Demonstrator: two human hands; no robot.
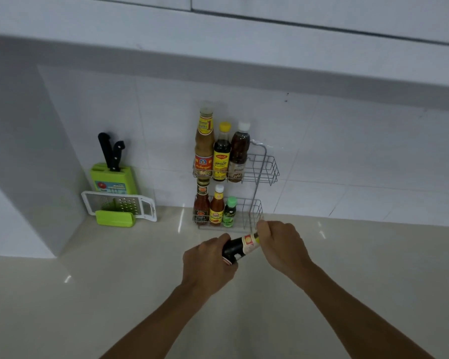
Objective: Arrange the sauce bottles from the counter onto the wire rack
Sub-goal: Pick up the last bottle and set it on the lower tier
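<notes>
A two-tier wire rack (266, 168) stands against the tiled wall. Its upper tier holds three bottles: a tall tan sauce bottle (204, 141), a dark bottle with a yellow cap (221, 154) and a brown bottle with a white cap (239, 151). The lower tier holds a red sauce bottle (201, 206), a small chilli bottle (217, 207) and a green-capped bottle (229, 212). Just in front of the rack, above the counter, both hands hold a dark sauce bottle (237, 248) tilted sideways. My left hand (208, 263) grips its body and my right hand (280, 242) covers its neck end.
A green knife block (113, 180) with two black-handled knives stands at the left by the wall, with a white grater (119, 204) and a green holder (114, 218) leaning in front of it. The beige counter (88, 294) spreads below. An overhead cabinet runs above.
</notes>
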